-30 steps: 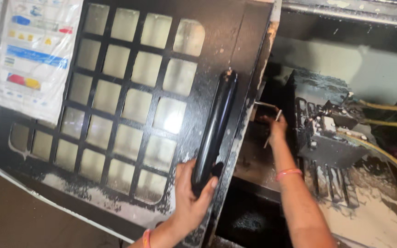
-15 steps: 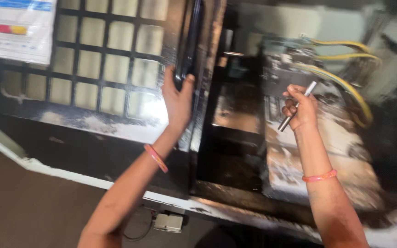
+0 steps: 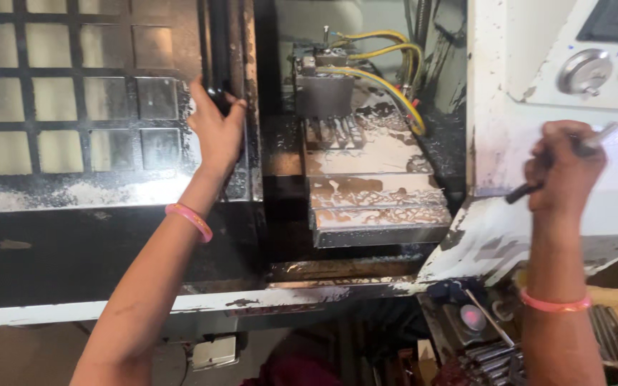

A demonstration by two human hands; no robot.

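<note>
We see the left hand (image 3: 216, 129) with fingers clamped on the black door handle (image 3: 217, 50), a vertical bar at the right edge of the grid-window door (image 3: 73, 107), arm reaching straight up. Across the opening, the right hand (image 3: 565, 171) has fingers closed on a slim metal tool (image 3: 595, 139), lying diagonally against the white control panel (image 3: 509, 86).

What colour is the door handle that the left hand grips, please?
Black: the long vertical door handle, seen in the head view.

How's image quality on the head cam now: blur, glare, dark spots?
Head view: mostly sharp; right hand and its metal tool slightly smeared. Glare on the wet machine bed. Left hand on the door handle is clear; the area below the door is murky.
</note>
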